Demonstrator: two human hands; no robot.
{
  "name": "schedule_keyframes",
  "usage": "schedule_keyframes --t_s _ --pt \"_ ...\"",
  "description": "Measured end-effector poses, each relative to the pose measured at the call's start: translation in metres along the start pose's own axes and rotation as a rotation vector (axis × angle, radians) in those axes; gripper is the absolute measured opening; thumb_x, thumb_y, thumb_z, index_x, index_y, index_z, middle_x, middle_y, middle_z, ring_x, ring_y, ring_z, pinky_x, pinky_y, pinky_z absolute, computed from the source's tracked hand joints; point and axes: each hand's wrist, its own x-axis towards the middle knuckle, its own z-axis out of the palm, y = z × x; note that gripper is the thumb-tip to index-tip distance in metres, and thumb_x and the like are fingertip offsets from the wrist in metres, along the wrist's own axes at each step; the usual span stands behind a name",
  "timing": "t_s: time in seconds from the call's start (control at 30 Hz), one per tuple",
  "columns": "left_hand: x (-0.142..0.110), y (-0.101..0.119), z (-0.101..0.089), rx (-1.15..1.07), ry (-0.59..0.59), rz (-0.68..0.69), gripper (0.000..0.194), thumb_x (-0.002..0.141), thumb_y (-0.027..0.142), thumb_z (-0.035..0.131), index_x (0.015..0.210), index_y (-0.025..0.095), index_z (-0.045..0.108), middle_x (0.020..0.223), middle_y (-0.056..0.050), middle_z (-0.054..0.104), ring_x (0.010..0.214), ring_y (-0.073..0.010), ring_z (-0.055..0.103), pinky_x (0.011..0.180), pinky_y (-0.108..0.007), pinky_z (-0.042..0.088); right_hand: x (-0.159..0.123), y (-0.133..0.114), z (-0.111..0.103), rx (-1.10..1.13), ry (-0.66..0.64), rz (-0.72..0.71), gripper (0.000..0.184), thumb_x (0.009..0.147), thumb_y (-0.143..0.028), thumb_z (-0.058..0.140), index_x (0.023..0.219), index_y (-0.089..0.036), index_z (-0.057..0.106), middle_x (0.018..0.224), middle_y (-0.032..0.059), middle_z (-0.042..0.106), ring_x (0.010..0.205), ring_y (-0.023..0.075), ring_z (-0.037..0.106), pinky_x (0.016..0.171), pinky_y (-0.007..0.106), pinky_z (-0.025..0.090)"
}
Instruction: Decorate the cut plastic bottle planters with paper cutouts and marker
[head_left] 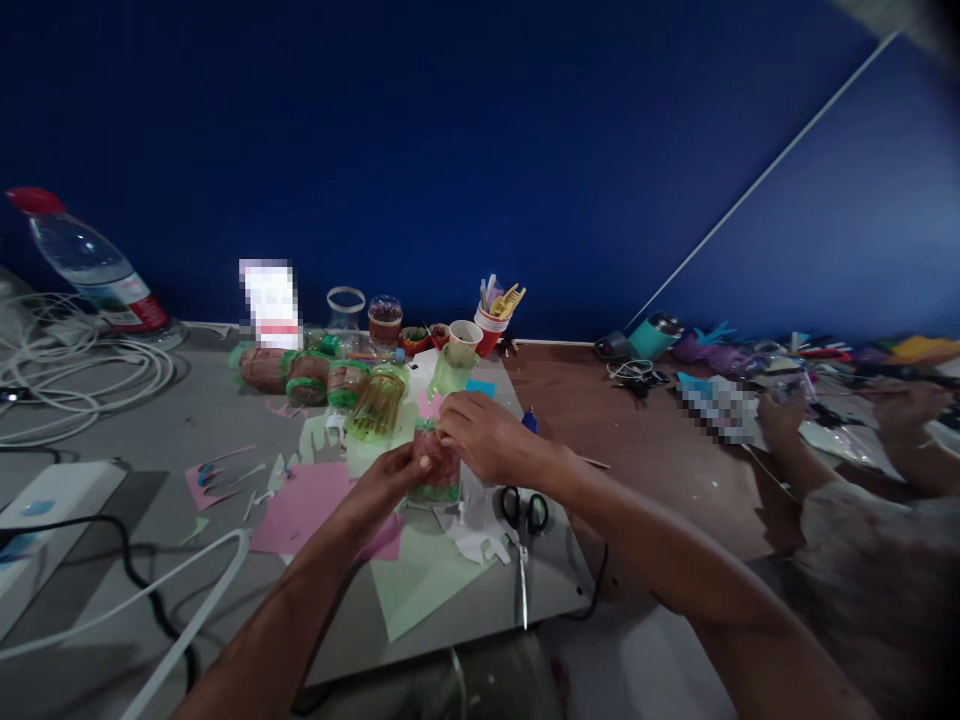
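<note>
White cable [219, 585]; scissors [522, 550] and pink paper [307, 505] near container [442, 474]

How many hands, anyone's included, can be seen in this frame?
4. The wearer's left hand holds the reddish-brown container; the right hand is at its top. One co-worker hand is at the right, another, blurred, farther right.

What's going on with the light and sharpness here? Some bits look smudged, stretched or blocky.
Head view: the white panel is washed out and blocky; the red-capped bottle leans outward, perhaps from wide-lens stretch. Head view, right side: the co-worker's sleeve is dim and smeared. Head view, centre: the left hand and right hand look slightly soft, while the scissors show a blade glint.
</note>
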Motion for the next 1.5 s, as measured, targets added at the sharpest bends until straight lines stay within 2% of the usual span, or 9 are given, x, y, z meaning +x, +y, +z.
schedule_keyframes --t_s 0.4,0.57,0.8,0.9,1.0,1.1,1.2,1.33,1.5 --pt "0.001 -0.001 0.001 0.006 0.018 -0.022 0.045 0.073 0.044 0.067 0.105 0.012 0.067 0.104 -0.012 0.069 0.103 -0.0293 0.058 0.090 -0.036 0.040 0.003 0.006 0.011 0.571 0.189 0.302 0.016 0.070 -0.009 0.054 0.084 -0.017 0.049 0.084 0.0013 0.045 0.076 0.0142 0.044 0.072 0.028 0.039" --pt "-0.001 0.000 0.002 -0.030 0.010 -0.043 0.044 0.075 0.042 0.066 0.107 0.011 0.065 0.106 -0.013 0.068 0.103 -0.0297 0.059 0.092 -0.039 0.040 0.005 0.016 0.007 1.049 0.157 0.521 0.013 0.069 -0.016 0.055 0.083 -0.017 0.055 0.078 -0.0011 0.051 0.070 0.0112 0.047 0.068 0.026 0.040" --pt "0.000 0.001 0.002 -0.053 0.013 -0.001 0.040 0.075 0.043 0.066 0.103 0.014 0.068 0.103 -0.011 0.069 0.101 -0.0270 0.060 0.090 -0.036 0.041 -0.013 0.020 0.000 1.340 0.404 0.710 0.013 0.068 -0.016 0.047 0.079 -0.016 0.054 0.066 -0.0030 0.054 0.058 0.0084 0.049 0.061 0.024 0.040" --pt "0.001 0.001 0.000 -0.025 0.088 0.016 0.041 0.072 0.043 0.068 0.101 0.014 0.067 0.102 -0.011 0.069 0.098 -0.0269 0.060 0.086 -0.034 0.043 -0.026 0.021 0.007 1.239 0.344 0.741 0.012 0.072 -0.017 0.045 0.080 -0.016 0.054 0.058 -0.0053 0.050 0.051 0.0077 0.044 0.055 0.022 0.038" --pt "0.001 0.001 -0.001 -0.032 0.171 0.039 0.041 0.071 0.042 0.070 0.102 0.015 0.066 0.100 -0.010 0.068 0.096 -0.0257 0.060 0.083 -0.033 0.044 -0.040 0.023 0.022 0.946 0.147 0.742 0.013 0.080 -0.021 0.046 0.082 -0.016 0.057 0.054 -0.0055 0.048 0.050 0.0093 0.044 0.054 0.023 0.038" --pt "0.000 0.003 -0.002 -0.029 0.229 0.059 0.033 0.072 0.040 0.069 0.094 0.016 0.066 0.092 -0.006 0.067 0.088 -0.0215 0.060 0.078 -0.030 0.044 -0.051 0.022 0.038 0.613 -0.008 0.596 0.019 0.078 -0.008 0.046 0.083 -0.015 0.063 0.076 0.0027 0.062 0.073 0.0139 0.057 0.073 0.027 0.043" --pt "-0.001 0.005 -0.001 -0.026 0.228 0.073 0.026 0.074 0.037 0.069 0.090 0.017 0.064 0.087 -0.004 0.065 0.082 -0.0175 0.058 0.073 -0.027 0.044 -0.058 0.014 0.049 0.443 -0.095 0.411 0.034 0.072 0.004 0.043 0.091 -0.013 0.066 0.095 0.0089 0.063 0.091 0.0163 0.057 0.085 0.029 0.043" --pt "0.000 0.004 0.000 0.022 0.183 0.102 0.020 0.075 0.034 0.067 0.080 0.017 0.059 0.078 -0.001 0.058 0.073 -0.0141 0.054 0.068 -0.024 0.041 -0.058 0.003 0.056 0.311 -0.234 0.169 0.030 0.077 -0.003 0.051 0.100 -0.016 0.066 0.103 0.0106 0.058 0.095 0.0185 0.054 0.084 0.030 0.042" --pt "0.001 0.003 0.002 0.109 0.182 0.063 0.027 0.073 0.036 0.069 0.089 0.017 0.059 0.084 -0.003 0.061 0.079 -0.0170 0.056 0.071 -0.027 0.042 -0.055 -0.003 0.060 0.140 -0.272 0.094 0.018 0.078 -0.010 0.055 0.092 -0.014 0.067 0.097 0.0110 0.057 0.090 0.0208 0.052 0.083 0.034 0.040"
